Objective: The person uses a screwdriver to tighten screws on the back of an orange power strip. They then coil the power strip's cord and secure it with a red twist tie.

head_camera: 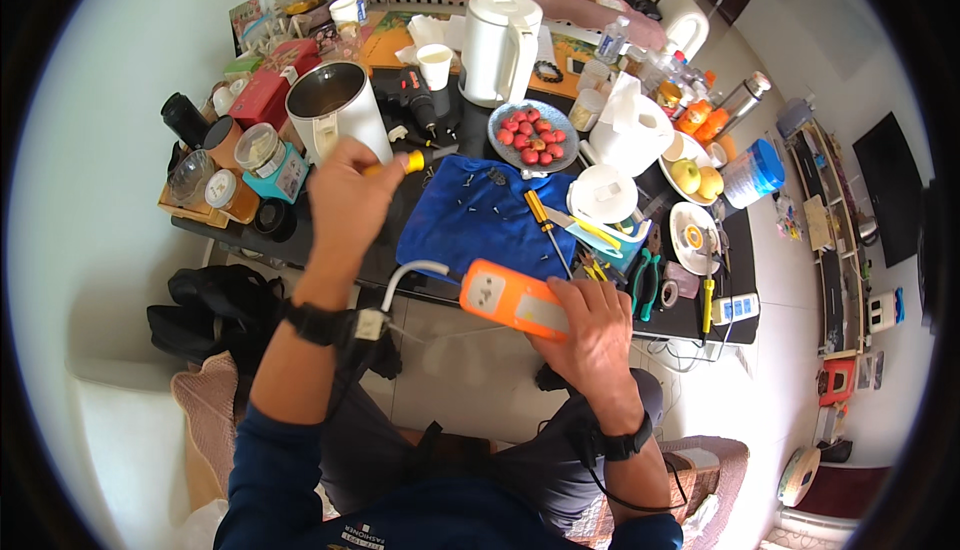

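My left hand (349, 194) is closed on a utility knife (415, 161) with a yellow and black body, held above the table's left part beside a white kettle body (337, 111). My right hand (589, 325) grips the end of an orange power strip (514, 299) over the table's front edge. A white cable (409, 269) curves from the strip's other end towards my left wrist. Behind the strip a blue cloth (472, 212) lies flat with several small screws on it. A screwdriver with a yellow handle (535, 206) rests at the cloth's right side.
A cordless drill (418, 100), a bowl of red fruit (508, 146) and a white electric kettle (480, 55) stand farther back. Jars and boxes crowd the left. On the right are green-handled pliers (645, 287), a white plate (679, 239) and a yellow-handled tool (707, 306).
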Motion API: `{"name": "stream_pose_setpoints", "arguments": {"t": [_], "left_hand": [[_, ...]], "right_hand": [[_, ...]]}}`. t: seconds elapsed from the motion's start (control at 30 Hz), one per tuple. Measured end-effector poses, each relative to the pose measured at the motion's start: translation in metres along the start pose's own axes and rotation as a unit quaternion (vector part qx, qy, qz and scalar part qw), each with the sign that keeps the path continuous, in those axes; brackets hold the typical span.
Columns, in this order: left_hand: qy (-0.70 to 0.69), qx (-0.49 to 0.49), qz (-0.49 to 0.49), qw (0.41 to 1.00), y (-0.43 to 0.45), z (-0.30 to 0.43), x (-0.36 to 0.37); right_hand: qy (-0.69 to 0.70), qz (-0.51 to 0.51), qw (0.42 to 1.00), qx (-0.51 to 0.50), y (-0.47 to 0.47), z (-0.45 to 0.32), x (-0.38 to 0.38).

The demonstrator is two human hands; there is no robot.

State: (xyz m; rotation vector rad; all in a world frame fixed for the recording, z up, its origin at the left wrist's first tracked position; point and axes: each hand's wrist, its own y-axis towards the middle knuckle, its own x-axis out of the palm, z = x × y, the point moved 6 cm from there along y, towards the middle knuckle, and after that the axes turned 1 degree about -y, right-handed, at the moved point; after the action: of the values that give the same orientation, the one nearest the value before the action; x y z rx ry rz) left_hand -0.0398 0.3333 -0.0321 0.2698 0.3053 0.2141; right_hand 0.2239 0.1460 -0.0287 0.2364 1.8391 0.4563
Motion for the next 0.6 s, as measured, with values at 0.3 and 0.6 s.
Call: {"name": "stream_pose_setpoints", "arguments": {"t": [0.3, 0.6], "left_hand": [[0.014, -0.247, -0.09, 0.965, -0.045, -0.121, 0.077], [-0.011, 0.361, -0.35, 0.865, -0.179, 0.086, 0.05]], "right_hand": [[-0.097, -0.035, 0.994, -0.02, -0.05, -0.019, -0.067], [-0.116, -0.114, 0.983, -0.083, -0.021, -0.043, -0.096]]}}
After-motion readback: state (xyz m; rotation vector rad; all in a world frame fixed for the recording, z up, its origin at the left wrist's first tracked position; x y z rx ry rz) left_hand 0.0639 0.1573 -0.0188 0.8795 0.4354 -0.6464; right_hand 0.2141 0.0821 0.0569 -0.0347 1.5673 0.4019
